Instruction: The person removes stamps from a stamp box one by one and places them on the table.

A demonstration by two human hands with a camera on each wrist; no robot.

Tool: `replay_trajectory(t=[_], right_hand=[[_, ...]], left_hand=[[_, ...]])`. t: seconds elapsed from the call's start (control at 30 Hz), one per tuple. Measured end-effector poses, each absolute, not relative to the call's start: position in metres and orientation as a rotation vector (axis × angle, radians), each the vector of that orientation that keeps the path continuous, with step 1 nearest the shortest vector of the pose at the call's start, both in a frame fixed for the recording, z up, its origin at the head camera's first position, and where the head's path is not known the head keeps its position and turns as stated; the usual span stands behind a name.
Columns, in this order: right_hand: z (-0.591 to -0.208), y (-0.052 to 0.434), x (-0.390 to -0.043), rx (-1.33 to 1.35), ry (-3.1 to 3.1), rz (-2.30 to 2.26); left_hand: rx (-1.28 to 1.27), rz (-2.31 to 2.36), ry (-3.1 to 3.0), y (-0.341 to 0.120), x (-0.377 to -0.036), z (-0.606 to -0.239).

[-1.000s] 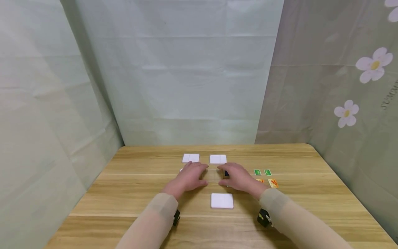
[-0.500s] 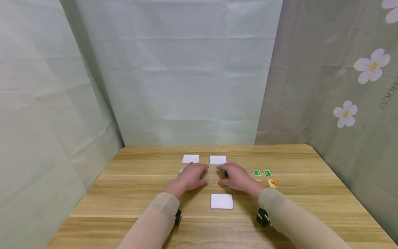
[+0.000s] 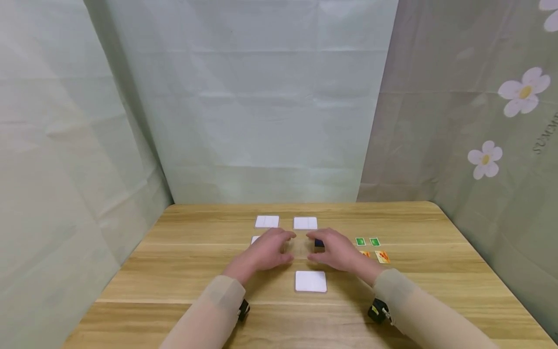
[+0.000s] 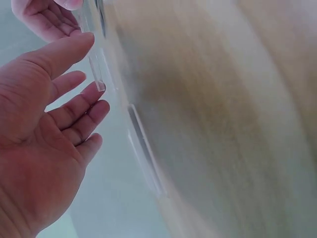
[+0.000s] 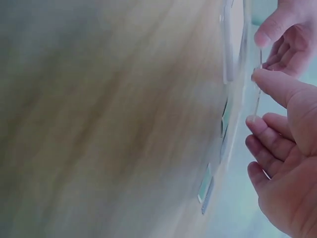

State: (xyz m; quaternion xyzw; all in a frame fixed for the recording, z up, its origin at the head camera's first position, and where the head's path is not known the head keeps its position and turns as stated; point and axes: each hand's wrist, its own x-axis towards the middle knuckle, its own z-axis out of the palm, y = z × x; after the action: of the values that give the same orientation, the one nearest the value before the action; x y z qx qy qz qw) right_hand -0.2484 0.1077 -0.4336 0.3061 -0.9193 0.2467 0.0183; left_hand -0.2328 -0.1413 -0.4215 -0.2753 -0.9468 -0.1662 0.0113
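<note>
Between my two hands is a thin clear flat panel (image 3: 301, 248), see-through, with the wood grain showing behind it. My left hand (image 3: 269, 248) grips its left end, thumb on the near edge and fingertips on the far edge. At the other end my right hand (image 3: 336, 250) holds it the same way. The left wrist view shows the panel's glassy edge (image 4: 97, 73) between thumb and fingertip. A dark blue piece (image 3: 319, 243) peeks out behind the right hand. Closest to me lies a white card-like rectangle (image 3: 311, 281).
Two white rectangles, left (image 3: 267, 221) and right (image 3: 305, 223), lie at the back of the wooden table (image 3: 187, 271). Another white corner (image 3: 255, 239) shows beside the left hand. Small green cards (image 3: 360, 241) and orange cards (image 3: 382, 257) lie at the right. Curtains surround the table.
Both hands keep hold of the clear panel and have shifted slightly to the right. The wrists have spread a little outward. The brown edges seen beside the fingers are no longer visible.
</note>
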Motion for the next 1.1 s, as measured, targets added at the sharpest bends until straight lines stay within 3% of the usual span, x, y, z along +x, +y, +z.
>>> replay_trajectory(t=[0.7, 1.1], right_hand=[[-0.429, 0.133, -0.195, 1.022, -2.927, 0.825], [-0.433, 0.137, -0.182, 1.081, -2.929, 0.803]], left_hand=[[-0.932, -0.417, -2.981, -0.127, -0.175, -0.418], [-0.974, -0.390, -2.952, -0.119, -0.162, -0.422]])
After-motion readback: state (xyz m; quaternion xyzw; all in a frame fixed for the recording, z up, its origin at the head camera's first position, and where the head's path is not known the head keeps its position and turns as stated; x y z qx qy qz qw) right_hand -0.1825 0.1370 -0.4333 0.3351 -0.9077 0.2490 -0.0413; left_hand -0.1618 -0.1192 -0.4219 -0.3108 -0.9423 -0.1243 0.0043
